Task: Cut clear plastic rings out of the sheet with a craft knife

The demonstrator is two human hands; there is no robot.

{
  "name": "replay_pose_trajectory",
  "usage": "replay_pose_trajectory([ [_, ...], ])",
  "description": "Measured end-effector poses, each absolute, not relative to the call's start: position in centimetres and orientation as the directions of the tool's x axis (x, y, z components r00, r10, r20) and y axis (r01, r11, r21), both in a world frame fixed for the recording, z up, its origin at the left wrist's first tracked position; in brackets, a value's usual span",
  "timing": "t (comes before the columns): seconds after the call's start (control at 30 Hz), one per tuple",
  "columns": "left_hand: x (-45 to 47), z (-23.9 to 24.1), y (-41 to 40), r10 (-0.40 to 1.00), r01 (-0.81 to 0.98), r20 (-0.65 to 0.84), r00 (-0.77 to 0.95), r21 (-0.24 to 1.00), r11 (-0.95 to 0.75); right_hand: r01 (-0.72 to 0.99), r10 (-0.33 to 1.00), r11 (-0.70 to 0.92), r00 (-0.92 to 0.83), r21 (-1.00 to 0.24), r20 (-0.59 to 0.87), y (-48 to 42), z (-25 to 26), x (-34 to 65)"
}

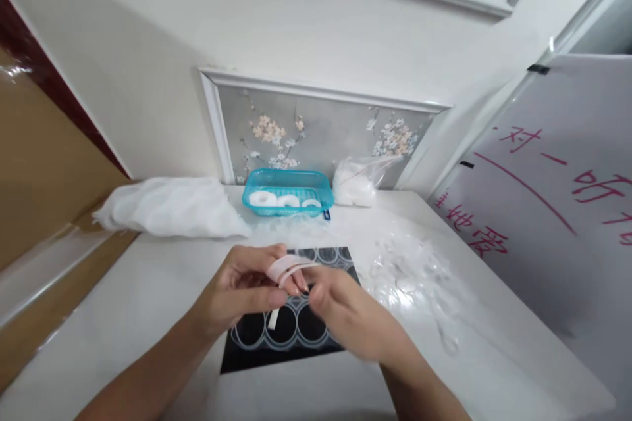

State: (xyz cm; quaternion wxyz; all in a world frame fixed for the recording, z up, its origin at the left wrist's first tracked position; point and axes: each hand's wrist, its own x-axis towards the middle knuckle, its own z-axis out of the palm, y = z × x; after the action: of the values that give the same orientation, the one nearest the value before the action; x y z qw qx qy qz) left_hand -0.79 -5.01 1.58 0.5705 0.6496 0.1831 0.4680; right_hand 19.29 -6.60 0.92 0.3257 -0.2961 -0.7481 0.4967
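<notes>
My left hand [241,289] and my right hand [345,316] meet over a black sheet printed with white rings [286,332] that lies on the white table [148,316]. Between the fingertips of both hands is a thin pale pink strip [286,268], bent in a curve. The fingers of both hands are pinched on it. A small white piece hangs below my left hand over the black sheet.
A turquoise basket [288,192] with white rings stands at the back. Beside it lies a clear bag of white pieces [358,183]. White cloth [170,207] lies at the back left. Clear plastic scraps [415,273] spread on the right. A whiteboard with red writing [548,197] leans at right.
</notes>
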Motion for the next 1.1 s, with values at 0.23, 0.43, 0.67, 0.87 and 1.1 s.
replay_pose_trajectory([
  [0.23,-0.6,-0.4,-4.8,0.954,-0.416,0.245,0.175,0.896,-0.154,0.115,0.783,0.3,-0.596,-0.947,0.175,-6.1,0.2,16.5],
  [0.43,0.6,-2.9,-4.2,0.968,-0.285,0.221,-0.116,0.927,-0.245,0.295,0.812,0.307,-0.577,-0.905,0.087,-5.9,-1.1,14.6],
  [0.67,1.2,-4.3,0.9,0.99,-0.222,0.141,0.018,0.966,-0.133,0.263,0.859,0.327,-0.482,-0.908,0.17,-4.3,0.1,17.6],
  [0.87,-0.9,-3.9,13.3,0.974,0.467,0.075,0.215,0.868,-0.17,0.346,0.902,0.282,-0.413,-0.895,0.125,-3.4,1.5,22.1],
  [1.1,-1.0,-4.7,21.8,0.937,0.794,-0.241,0.252,0.606,-0.058,0.389,0.882,0.323,-0.455,-0.863,0.125,-3.6,2.2,24.8],
])
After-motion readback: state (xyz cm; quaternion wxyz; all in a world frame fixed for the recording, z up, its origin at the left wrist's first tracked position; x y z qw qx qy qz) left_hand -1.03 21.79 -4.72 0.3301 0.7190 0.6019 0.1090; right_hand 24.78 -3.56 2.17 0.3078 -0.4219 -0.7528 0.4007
